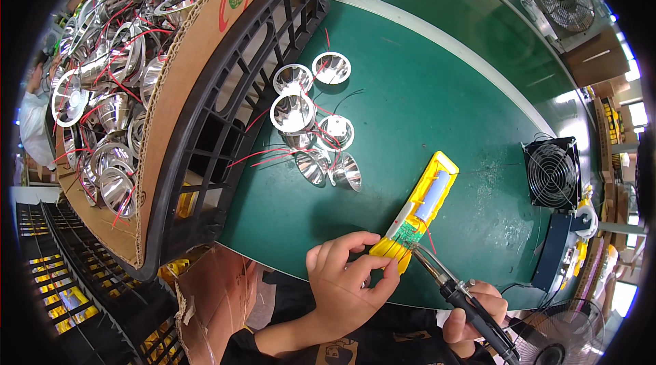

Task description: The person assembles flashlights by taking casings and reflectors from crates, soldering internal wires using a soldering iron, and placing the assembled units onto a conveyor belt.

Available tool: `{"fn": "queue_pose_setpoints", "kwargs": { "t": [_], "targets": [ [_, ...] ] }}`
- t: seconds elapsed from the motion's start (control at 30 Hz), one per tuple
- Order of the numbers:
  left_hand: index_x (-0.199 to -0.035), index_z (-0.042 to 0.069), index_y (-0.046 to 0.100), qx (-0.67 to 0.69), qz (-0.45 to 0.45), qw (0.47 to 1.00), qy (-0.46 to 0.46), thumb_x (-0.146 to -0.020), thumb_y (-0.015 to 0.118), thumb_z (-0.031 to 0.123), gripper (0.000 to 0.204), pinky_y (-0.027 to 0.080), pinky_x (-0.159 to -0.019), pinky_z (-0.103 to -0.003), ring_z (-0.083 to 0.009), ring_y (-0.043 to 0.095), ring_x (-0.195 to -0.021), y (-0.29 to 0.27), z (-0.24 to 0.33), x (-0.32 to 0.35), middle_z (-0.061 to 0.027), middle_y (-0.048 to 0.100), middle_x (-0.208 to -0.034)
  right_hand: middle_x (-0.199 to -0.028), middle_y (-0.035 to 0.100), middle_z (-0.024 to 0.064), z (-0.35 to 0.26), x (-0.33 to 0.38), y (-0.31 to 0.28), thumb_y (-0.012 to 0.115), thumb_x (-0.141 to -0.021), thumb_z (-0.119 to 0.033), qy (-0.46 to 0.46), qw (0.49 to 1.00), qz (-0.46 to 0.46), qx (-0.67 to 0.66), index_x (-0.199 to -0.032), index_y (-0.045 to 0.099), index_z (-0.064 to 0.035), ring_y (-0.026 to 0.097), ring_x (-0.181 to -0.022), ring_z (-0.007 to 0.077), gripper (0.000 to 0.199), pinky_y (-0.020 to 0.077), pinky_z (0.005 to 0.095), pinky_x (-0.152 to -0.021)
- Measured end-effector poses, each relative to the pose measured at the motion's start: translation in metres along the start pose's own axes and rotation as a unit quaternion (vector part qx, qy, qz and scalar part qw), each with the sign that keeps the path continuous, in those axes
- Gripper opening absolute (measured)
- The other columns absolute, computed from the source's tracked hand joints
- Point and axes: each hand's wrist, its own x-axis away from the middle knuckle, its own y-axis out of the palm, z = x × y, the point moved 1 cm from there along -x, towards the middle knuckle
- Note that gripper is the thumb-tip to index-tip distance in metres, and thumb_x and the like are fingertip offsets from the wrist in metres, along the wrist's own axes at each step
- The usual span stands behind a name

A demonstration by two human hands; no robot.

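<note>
Green bench (424, 112), left hand (345, 283) pinching yellow housing (420, 209), right hand (475, 317) gripping soldering iron (458, 293) at it

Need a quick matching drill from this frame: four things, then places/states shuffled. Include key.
Things:
1. Yellow case
2. Soldering iron
3. Loose reflectors
4. Small black fan

Places/states:
A. In the right hand, tip at the green board
B. Standing at the table's right edge
C. Pinned at its near end by the left hand
D. Clustered on the green table beside the black crate

Pairs: 1-C, 2-A, 3-D, 4-B
</note>
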Motion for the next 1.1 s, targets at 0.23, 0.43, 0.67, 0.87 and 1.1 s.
{"fn": "queue_pose_setpoints", "kwargs": {
  "t": [0.23,0.43,0.67,0.87,1.1],
  "targets": [
    [-0.066,0.012,0.061,0.003,-0.008,1.000,-0.002,-0.056,0.071,0.009,0.014,0.032,-0.071,-0.031,-0.0148,0.053,-0.073,0.000,0.000,0.000,-0.0016,0.056,-0.093,-0.059,0.054,0.0116,0.003,0.004,-0.004,0.068,-0.067,-0.019,0.003,1.000,-0.019,-0.012,-0.083,0.043,-0.0022,0.050,-0.043,0.0199,0.034,0.0413,0.0294,-0.041],
    [-0.067,0.012,0.060,-0.001,0.000,1.000,0.005,-0.057,0.071,0.009,0.015,0.033,-0.072,-0.032,-0.0149,0.052,-0.072,0.001,-0.001,0.001,-0.0018,0.055,-0.093,-0.067,0.053,0.0108,0.005,0.021,-0.013,0.070,-0.067,-0.024,0.011,0.996,0.043,-0.079,-0.085,0.043,-0.0020,0.049,-0.044,0.0204,0.040,0.0426,0.0316,-0.043],
    [-0.067,0.011,0.060,-0.016,0.001,1.000,0.005,-0.059,0.070,0.008,0.014,0.033,-0.072,-0.032,-0.0153,0.052,-0.072,0.002,0.002,0.004,-0.0011,0.057,-0.089,-0.070,0.053,0.0110,0.005,0.029,-0.018,0.071,-0.067,-0.027,-0.002,0.993,0.094,-0.076,-0.085,0.044,-0.0015,0.050,-0.045,0.0211,0.041,0.0429,0.0317,-0.045],
    [-0.068,0.009,0.060,-0.027,0.028,0.999,0.022,-0.059,0.069,0.007,0.012,0.034,-0.071,-0.031,-0.0162,0.052,-0.071,0.005,0.006,0.006,-0.0018,0.059,-0.087,-0.065,0.055,0.0105,-0.002,0.029,-0.021,0.070,-0.066,-0.023,0.044,0.988,0.110,-0.100,-0.075,0.048,-0.0006,0.052,-0.047,0.0224,0.033,0.0434,0.0320,-0.048],
    [-0.073,0.009,0.065,-0.050,0.058,0.996,0.042,-0.062,0.070,0.007,0.013,0.035,-0.071,-0.030,-0.0158,0.052,-0.072,0.011,0.010,0.009,-0.0013,0.059,-0.087,-0.064,0.051,0.0087,-0.003,0.031,-0.027,0.067,-0.070,-0.026,0.027,0.993,0.077,-0.079,-0.078,0.044,-0.0022,0.050,-0.051,0.0203,0.034,0.0431,0.0307,-0.051]
  ]
}}
